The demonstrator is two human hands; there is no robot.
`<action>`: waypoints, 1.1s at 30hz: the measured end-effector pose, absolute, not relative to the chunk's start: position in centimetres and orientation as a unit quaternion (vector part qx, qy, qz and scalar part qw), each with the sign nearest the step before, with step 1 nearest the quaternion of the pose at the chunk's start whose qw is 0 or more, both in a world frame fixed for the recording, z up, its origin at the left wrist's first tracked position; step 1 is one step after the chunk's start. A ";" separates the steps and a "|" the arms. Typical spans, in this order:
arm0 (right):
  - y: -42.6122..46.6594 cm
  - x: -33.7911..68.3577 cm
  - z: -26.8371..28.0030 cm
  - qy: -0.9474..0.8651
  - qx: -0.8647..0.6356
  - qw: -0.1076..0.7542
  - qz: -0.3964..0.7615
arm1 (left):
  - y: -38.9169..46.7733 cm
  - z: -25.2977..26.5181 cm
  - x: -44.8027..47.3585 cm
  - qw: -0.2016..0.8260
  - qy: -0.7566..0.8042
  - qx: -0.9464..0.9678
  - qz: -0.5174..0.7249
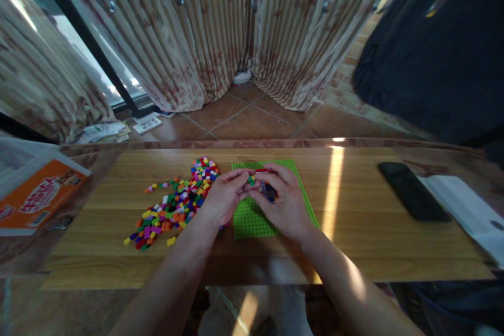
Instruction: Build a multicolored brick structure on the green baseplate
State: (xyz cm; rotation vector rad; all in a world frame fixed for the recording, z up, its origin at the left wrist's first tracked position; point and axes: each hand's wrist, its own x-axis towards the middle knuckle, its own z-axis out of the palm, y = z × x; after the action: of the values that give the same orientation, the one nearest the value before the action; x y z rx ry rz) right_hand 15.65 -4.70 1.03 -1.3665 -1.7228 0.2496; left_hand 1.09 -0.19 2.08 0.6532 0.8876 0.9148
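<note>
My left hand (227,195) is closed in a pinch on a small green toy brick (251,180) above the left half of a green studded baseplate (255,220). Close beside it, my right hand (286,200) curls over the middle of the plate, its fingertips near the same brick. Under the right fingers shows a small group of dark and red bricks (269,191), partly covered. Whether the right fingers grip any of them is hidden. A spread heap of many-coloured small bricks (183,197) lies just left of the plate.
On the wooden table (354,241), a black phone (413,191) rests at the right, by a white box-like object (468,215). An orange and white package (39,194) stands at the far left. Striped curtains (212,26) hang beyond the table.
</note>
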 end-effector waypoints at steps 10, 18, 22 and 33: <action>-4.4 15.8 1.1 -0.670 -0.565 0.466 0.116 | -0.7 2.2 1.7 0.768 0.401 0.276 0.417; -4.1 16.2 1.1 -0.626 -0.569 0.501 0.181 | -0.9 2.2 2.0 0.689 0.417 0.458 0.376; -4.2 16.2 1.0 -0.641 -0.568 0.491 0.159 | -0.9 1.9 2.1 0.607 0.455 0.541 0.363; -3.5 18.5 1.0 -0.630 -0.590 0.493 0.106 | -0.6 1.1 2.1 0.557 0.500 0.543 0.381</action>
State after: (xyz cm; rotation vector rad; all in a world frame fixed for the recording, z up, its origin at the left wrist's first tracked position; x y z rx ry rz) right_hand 18.48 -3.51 0.98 -1.4324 -1.5290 0.2564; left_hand 2.12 -0.60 1.13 1.2812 1.1810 0.8991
